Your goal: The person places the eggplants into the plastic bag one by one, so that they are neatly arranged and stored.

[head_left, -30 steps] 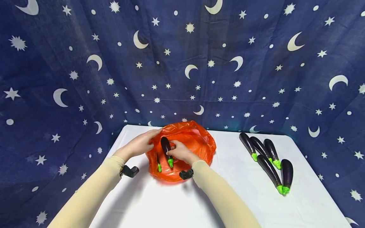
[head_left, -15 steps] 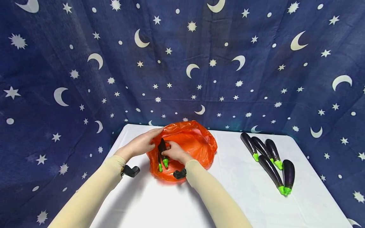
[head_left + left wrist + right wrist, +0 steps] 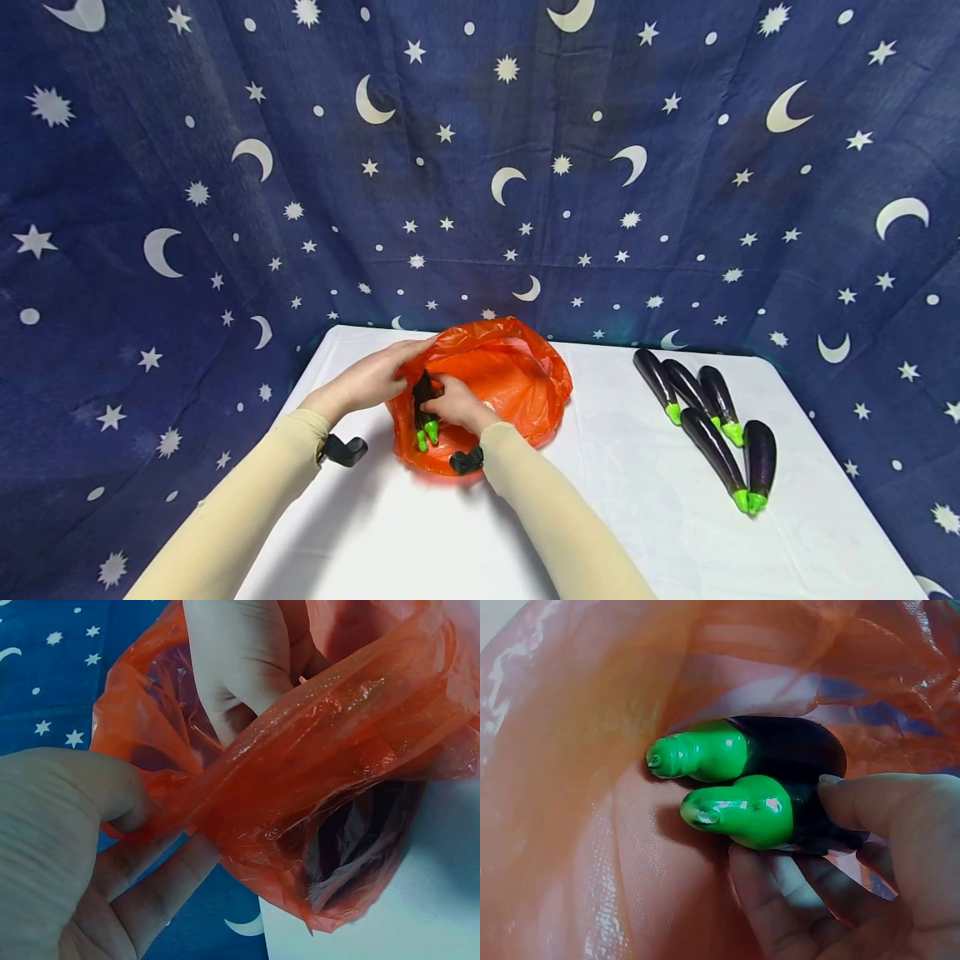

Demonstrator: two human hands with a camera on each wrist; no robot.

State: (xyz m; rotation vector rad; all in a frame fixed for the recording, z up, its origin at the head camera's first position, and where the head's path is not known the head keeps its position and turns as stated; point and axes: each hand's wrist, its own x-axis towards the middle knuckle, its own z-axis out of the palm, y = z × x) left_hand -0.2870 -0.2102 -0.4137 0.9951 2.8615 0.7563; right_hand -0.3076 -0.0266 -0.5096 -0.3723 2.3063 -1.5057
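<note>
An orange plastic bag (image 3: 517, 375) stands with its mouth spread on a white-covered table. My left hand (image 3: 369, 379) pinches its left rim between thumb and fingers, as the left wrist view shows. Inside the bag, my right hand (image 3: 459, 405) holds a dark purple eggplant (image 3: 761, 810) with a bright green cap, thumb on one side and fingers on the other. Right alongside it lies a second eggplant (image 3: 705, 750), cap pointing the same way. Dark skin shows through the bag's wall in the left wrist view. The far ends of both eggplants are hidden there.
Several more eggplants (image 3: 712, 450) lie grouped on the right side of the white table (image 3: 615, 500). A dark blue curtain (image 3: 450, 167) with moons and stars hangs behind and at both sides.
My right hand has moved left and lower in the bag, bringing its eggplant against the one at the left wall. My left hand has stayed at the rim.
</note>
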